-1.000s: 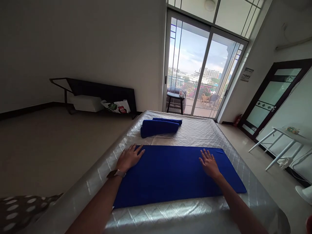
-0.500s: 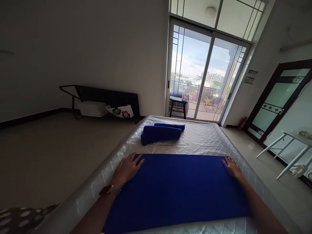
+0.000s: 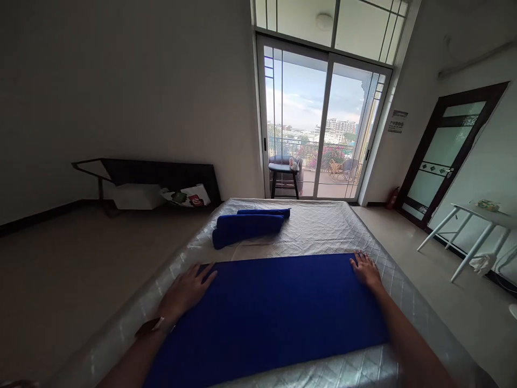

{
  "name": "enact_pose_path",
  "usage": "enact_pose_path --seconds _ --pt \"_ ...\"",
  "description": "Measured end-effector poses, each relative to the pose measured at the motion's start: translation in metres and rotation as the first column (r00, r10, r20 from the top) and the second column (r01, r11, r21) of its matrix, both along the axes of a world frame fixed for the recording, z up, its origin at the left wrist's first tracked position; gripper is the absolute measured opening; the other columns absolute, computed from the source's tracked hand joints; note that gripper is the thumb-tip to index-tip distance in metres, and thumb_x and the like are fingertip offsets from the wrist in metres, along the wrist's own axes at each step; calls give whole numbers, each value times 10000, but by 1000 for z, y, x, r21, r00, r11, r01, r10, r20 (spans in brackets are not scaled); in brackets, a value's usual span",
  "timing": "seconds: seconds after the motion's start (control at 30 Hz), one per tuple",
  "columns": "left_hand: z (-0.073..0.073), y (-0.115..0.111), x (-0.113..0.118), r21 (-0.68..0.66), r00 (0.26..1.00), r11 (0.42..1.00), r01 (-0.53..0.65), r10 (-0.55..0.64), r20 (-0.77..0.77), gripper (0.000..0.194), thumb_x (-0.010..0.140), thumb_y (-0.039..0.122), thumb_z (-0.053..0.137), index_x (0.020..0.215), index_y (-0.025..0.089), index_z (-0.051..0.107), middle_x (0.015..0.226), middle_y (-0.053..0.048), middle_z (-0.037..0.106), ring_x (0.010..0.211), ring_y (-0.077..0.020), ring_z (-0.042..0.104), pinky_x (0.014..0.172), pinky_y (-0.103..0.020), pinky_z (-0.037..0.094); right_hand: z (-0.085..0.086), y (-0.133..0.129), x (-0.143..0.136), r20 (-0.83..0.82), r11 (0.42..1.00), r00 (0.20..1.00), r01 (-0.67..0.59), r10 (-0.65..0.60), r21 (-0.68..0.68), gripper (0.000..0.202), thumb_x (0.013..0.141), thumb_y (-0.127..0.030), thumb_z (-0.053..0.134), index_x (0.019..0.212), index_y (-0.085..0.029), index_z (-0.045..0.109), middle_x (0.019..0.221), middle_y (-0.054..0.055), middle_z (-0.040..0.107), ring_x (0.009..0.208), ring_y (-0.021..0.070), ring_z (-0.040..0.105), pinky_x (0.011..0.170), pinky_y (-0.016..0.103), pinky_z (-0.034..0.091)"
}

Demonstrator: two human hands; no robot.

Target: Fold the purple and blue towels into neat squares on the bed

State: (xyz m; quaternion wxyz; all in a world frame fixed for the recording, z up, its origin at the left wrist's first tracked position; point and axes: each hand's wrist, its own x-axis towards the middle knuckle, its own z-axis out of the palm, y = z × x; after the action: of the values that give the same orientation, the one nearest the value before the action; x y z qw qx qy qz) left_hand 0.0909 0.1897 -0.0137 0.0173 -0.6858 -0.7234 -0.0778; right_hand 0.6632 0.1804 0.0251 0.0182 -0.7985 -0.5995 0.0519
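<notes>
A flat blue cloth (image 3: 274, 312) lies spread across the mattress (image 3: 323, 231), its far edge nearly straight. My left hand (image 3: 188, 291) rests open on the cloth's far left corner, fingers apart, with a band around the wrist. At the far right corner, my right hand (image 3: 366, 269) lies open with its fingers stretched over the edge. Beyond the flat cloth, a folded or rolled blue cloth bundle (image 3: 250, 226) sits on the mattress, touched by neither hand.
A dark bench frame (image 3: 161, 172) with a white box (image 3: 137, 196) and a printed bag (image 3: 188, 195) stands by the left wall. Sliding glass doors (image 3: 297, 124) and a stool (image 3: 283, 171) are beyond the bed. A white table (image 3: 480, 215) stands at right.
The view has turned a little to the right, so the room sits further left in it. Both hands remain at the cloth's far corners, and the cloth lies flat as before.
</notes>
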Motion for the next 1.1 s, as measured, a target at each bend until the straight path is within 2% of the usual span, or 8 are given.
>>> enact_pose_path --seconds 0.2,0.4,0.63,1.1 --pt "8 3 2 -60 1000 998 22 -23 -13 668 949 521 263 1518 199 404 1556 -162 430 1465 -347 336 1142 -541 311 4 -2 -3 -17 1000 1000 -5 5 2 629 1020 -488 212 1592 -227 228 1658 16 227 1535 188 136 1239 405 91" --pt "16 1 9 -126 999 992 -18 13 -39 692 960 538 226 1556 198 313 1599 -164 355 1493 -302 291 1186 -500 248 5 -1 -3 -29 1000 1000 2 -2 0 630 1018 -485 199 1598 -237 203 1663 17 211 1535 188 132 1239 409 88" --pt "15 2 9 -92 999 996 -3 -2 -49 659 968 526 240 1540 219 354 1573 -165 402 1476 -310 328 1163 -519 283 7 -3 -4 -23 1000 1000 2 -2 7 618 1020 -485 203 1594 -258 212 1662 8 217 1534 191 141 1238 410 104" --pt "24 -4 21 -99 998 994 -48 51 25 657 979 555 227 1544 241 345 1604 -142 351 1494 -298 290 1186 -508 251 12 -3 -4 0 1000 1000 5 -5 -31 608 1029 -462 176 1592 -237 216 1664 29 211 1533 188 145 1234 430 124"
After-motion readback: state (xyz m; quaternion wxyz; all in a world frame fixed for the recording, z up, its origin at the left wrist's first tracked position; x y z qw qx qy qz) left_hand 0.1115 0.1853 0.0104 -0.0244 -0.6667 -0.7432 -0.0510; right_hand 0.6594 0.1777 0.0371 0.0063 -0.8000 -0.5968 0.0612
